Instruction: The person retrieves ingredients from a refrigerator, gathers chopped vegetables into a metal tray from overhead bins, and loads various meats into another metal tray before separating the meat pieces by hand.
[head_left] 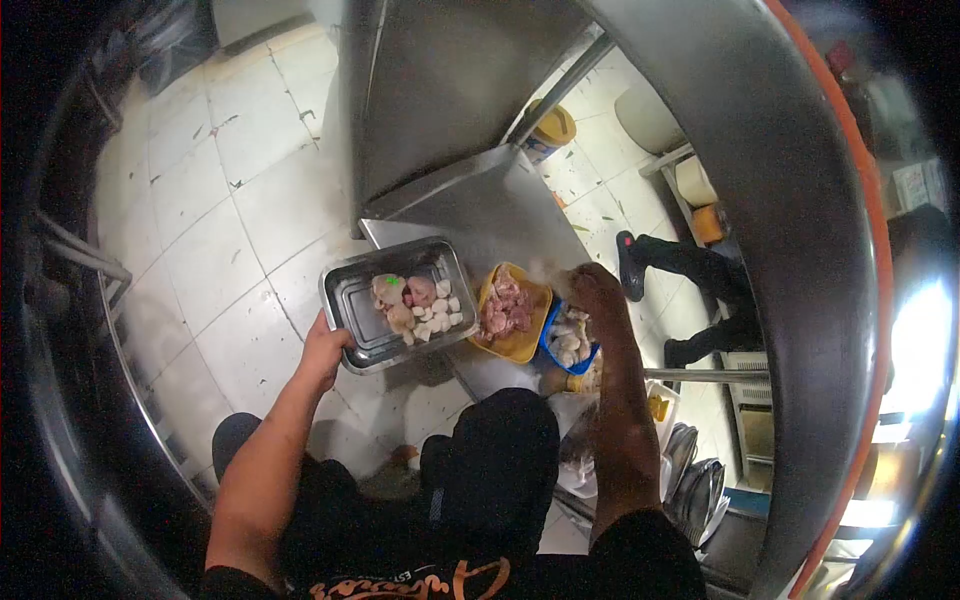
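Observation:
My left hand [325, 352] grips the near left corner of a metal tray [352, 318], its fingers closed on the rim. Inside the tray lie several pale, round white pieces [437, 316] and larger pinkish pieces of raw meat [388, 292], one with a small green spot. Right of the tray, a yellow container [520, 351] holds chopped pink meat [506, 306]. Beside that stands a blue container [577, 366] with pale greyish pieces [570, 338]. My right hand [597, 290] is over the far edge of the blue container; its fingers are dark and blurred.
A steel shelf [465, 225] lies beneath the containers, with a steel panel [440, 90] rising behind. A steel counter edge [800, 200] curves along the right. On the tiled floor [230, 230], a yellow-lidded tub [552, 128] stands beyond. Another person's legs [690, 275] show at right.

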